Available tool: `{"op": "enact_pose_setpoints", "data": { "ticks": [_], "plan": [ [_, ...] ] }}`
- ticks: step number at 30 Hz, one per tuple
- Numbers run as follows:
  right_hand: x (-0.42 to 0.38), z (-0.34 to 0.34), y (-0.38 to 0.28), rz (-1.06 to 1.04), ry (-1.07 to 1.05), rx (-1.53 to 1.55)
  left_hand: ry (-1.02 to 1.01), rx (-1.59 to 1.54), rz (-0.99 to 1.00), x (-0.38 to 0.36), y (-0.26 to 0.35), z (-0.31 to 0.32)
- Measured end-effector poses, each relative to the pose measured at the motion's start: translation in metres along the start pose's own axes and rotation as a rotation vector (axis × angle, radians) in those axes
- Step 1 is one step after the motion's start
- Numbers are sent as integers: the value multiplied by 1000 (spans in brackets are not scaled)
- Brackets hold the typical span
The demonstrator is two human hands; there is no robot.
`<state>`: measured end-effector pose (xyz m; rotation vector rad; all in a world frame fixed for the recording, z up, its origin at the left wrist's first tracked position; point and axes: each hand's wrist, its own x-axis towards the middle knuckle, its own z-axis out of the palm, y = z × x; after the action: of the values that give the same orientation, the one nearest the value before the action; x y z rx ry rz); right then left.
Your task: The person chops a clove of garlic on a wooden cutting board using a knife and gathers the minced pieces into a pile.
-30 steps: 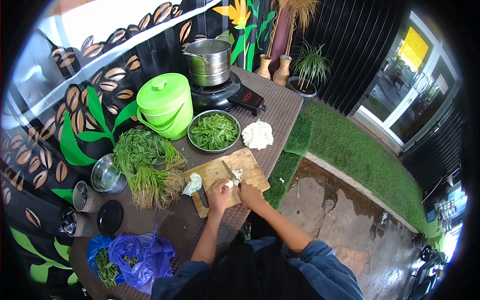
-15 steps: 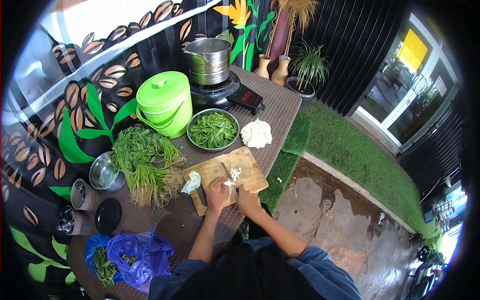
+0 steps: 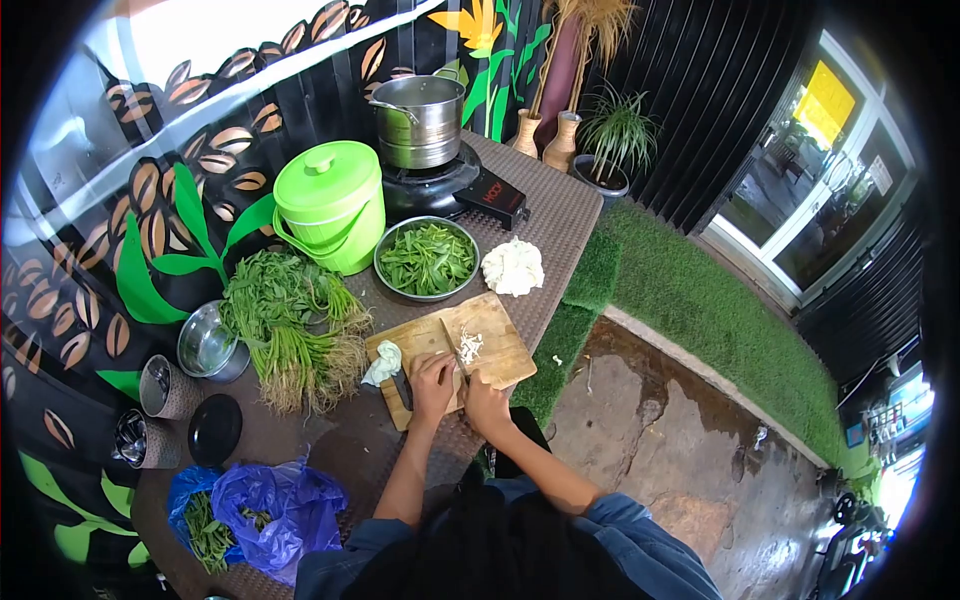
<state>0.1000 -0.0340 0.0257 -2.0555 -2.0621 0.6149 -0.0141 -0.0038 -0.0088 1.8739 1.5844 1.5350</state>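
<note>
My right hand [image 3: 487, 403] is wrapped round the handle of a knife [image 3: 448, 331], whose blade points away over the wooden cutting board [image 3: 505, 322]. Close on its left, the bent fingers of my left hand [image 3: 433, 384] press on a small white vegetable piece, mostly hidden by the fingers. Thin white choppings [image 3: 470, 346] lie in a little heap just right of the blade. A pale green, crumpled leafy piece [image 3: 383, 363] rests at the board's left edge. Beyond the board sits a white cauliflower head [image 3: 513, 267].
A bowl of green leaves [image 3: 428, 258] stands behind the board, near a lidded green bucket [image 3: 330, 208] and a pot [image 3: 418, 120] on a stove [image 3: 430, 185]. Rooted greens [image 3: 295, 330], a metal bowl [image 3: 212, 342] and blue plastic bags [image 3: 285, 515] are at left.
My right hand has shifted slightly left and down, closer to my left hand. The white piece that showed between the hands is now mostly covered.
</note>
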Motion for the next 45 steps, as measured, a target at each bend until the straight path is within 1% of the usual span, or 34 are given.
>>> {"op": "enact_pose_setpoints", "data": {
  "ticks": [2,4,6,9,11,12,14,15,18,20,22,24,25,27,30,31,32,34,35,39,41,45],
  "plan": [
    [7,1,6,-24,25,-4,-13,-1,-1,-2,-1,-2],
    [16,-11,13,-56,-41,75,-29,14,5,-2,-3,0],
    [18,-20,16,-65,-74,77,-14,14,-6,-2,-3,0],
    [10,-18,12,-114,-44,44,10,1,-32,-3,2,-5],
    [-1,1,8,-50,23,36,23,-16,-43,-2,1,-6],
    [-1,4,6,-51,22,35,12,-25,-35,-1,1,-6],
    [-2,8,4,14,-8,57,2,-34,-29,-2,0,-5],
    [1,6,5,15,-9,59,7,-36,-40,0,3,-6],
    [18,-9,12,-43,-15,109,17,-45,-44,-2,5,-6],
    [28,-16,13,-78,-90,27,32,-46,-41,-2,4,-7],
    [19,-30,4,-78,-132,26,17,-49,-75,-3,5,-7],
    [9,-25,-1,-87,-44,-4,25,-44,-81,-4,4,-7],
    [5,-11,0,-88,-45,-2,33,-43,-84,-3,5,-7],
    [-2,14,1,-50,140,-31,30,-61,-93,-2,8,-9],
    [13,17,8,-81,128,2,22,-81,-108,-2,7,-8],
    [18,7,7,-40,36,37,14,-80,-110,-3,6,-8],
    [22,0,7,-36,40,40,11,-82,-105,-3,5,-7],
    [27,-17,5,-88,-34,8,24,-81,-81,-3,4,-7],
    [25,-27,3,-76,-105,27,25,-78,-84,-3,3,-8],
    [7,-16,-6,-67,-83,-17,29,-63,-96,-2,3,-7],
    [4,4,-6,2,-38,27,20,-52,-105,-2,4,-6],
    [17,6,-6,-27,42,54,16,-69,-98,-2,5,-8]
  ]
}}
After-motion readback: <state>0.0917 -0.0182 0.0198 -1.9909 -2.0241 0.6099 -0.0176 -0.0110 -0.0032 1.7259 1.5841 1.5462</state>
